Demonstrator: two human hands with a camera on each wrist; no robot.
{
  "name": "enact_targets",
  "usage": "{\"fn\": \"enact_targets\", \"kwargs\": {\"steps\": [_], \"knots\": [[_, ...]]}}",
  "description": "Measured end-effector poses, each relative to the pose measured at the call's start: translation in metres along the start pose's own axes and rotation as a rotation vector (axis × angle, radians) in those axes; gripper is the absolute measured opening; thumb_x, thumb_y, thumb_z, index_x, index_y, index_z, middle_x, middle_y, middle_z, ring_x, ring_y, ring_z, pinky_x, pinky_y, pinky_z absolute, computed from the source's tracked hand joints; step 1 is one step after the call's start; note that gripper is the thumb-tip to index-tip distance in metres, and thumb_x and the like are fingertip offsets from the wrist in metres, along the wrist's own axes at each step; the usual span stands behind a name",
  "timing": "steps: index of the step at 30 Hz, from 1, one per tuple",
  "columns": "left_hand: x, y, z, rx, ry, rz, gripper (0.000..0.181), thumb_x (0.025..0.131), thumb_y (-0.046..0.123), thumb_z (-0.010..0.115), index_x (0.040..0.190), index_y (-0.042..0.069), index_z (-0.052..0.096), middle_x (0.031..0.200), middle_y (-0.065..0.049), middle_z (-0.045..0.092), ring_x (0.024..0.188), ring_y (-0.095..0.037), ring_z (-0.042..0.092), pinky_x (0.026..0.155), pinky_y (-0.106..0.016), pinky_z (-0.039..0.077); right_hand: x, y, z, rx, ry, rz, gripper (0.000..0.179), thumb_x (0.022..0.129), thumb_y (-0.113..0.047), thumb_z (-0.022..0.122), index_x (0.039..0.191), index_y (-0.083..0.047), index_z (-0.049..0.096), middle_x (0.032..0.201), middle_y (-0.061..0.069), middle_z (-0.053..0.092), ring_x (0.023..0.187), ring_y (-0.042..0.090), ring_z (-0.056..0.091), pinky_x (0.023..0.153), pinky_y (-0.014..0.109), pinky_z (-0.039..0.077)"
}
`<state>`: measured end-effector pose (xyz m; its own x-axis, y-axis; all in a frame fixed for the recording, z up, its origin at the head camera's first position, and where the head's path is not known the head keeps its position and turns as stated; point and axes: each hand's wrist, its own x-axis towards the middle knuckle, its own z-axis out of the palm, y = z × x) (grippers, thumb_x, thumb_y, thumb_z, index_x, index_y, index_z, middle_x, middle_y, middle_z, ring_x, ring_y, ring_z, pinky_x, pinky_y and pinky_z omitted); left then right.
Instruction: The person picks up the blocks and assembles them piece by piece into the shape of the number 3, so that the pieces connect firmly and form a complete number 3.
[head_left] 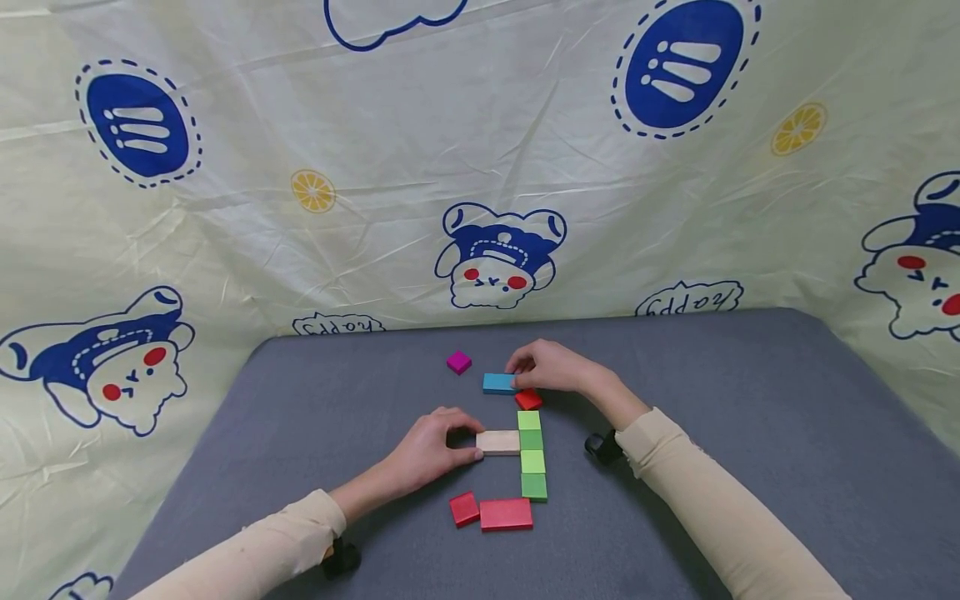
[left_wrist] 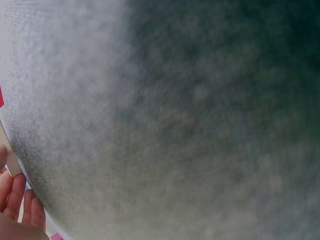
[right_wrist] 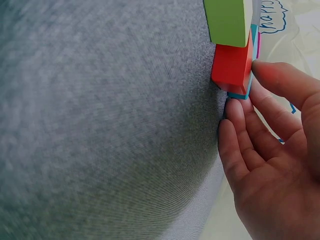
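A pale wooden block (head_left: 498, 443) lies flat, its right end against a column of light and dark green blocks (head_left: 532, 461). My left hand (head_left: 429, 447) pinches its left end between thumb and fingers; the left wrist view catches this block (left_wrist: 13, 167) only at its edge. Farther back, my right hand (head_left: 553, 367) holds the right end of a blue block (head_left: 498, 383), thumb on the near side. Just in front of that end sits a small red block (head_left: 528, 400), turned at an angle. In the right wrist view the red block (right_wrist: 231, 69) partly hides the blue one (right_wrist: 239, 95).
A magenta block (head_left: 459, 362) lies toward the back edge of the grey table (head_left: 337, 392). At the front are a small tilted red block (head_left: 464, 509) and a longer red block (head_left: 506, 515). A printed cloth (head_left: 390, 250) hangs behind the table.
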<state>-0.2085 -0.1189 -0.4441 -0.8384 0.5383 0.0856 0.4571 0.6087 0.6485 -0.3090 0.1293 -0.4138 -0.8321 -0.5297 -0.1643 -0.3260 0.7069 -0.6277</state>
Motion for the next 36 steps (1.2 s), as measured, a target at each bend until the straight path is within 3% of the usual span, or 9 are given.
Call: {"fn": "enact_targets", "kwargs": {"steps": [18, 28, 36], "knots": [[0.0, -0.001, 0.002, -0.002, 0.024, 0.022, 0.025, 0.088, 0.021, 0.076, 0.112, 0.017, 0.071, 0.105, 0.009, 0.065, 0.105, -0.012, 0.054, 0.094, -0.04, 0.045, -0.001, 0.002, 0.003, -0.006, 0.016, -0.004, 0.018, 0.091, -0.017, 0.069, 0.109, -0.012, 0.071, 0.093, 0.0, 0.064, 0.086, 0.017, 0.055, 0.079, 0.032, 0.048], [0.0, -0.002, 0.002, -0.003, 0.008, 0.012, 0.025, 0.089, 0.023, 0.075, 0.113, 0.018, 0.071, 0.106, 0.01, 0.064, 0.105, -0.011, 0.054, 0.094, -0.04, 0.045, -0.014, 0.001, 0.002, -0.014, 0.132, -0.064, 0.026, 0.092, -0.018, 0.069, 0.116, -0.008, 0.069, 0.1, -0.002, 0.065, 0.091, 0.016, 0.058, 0.082, 0.034, 0.05], [-0.001, -0.003, 0.001, -0.008, 0.003, 0.009, 0.026, 0.089, 0.024, 0.075, 0.114, 0.019, 0.071, 0.107, 0.01, 0.064, 0.105, -0.012, 0.053, 0.093, -0.04, 0.045, -0.035, -0.008, 0.004, -0.044, 0.164, -0.109, 0.029, 0.093, -0.018, 0.068, 0.121, -0.009, 0.066, 0.111, 0.002, 0.064, 0.103, 0.02, 0.057, 0.089, 0.04, 0.05]]}}
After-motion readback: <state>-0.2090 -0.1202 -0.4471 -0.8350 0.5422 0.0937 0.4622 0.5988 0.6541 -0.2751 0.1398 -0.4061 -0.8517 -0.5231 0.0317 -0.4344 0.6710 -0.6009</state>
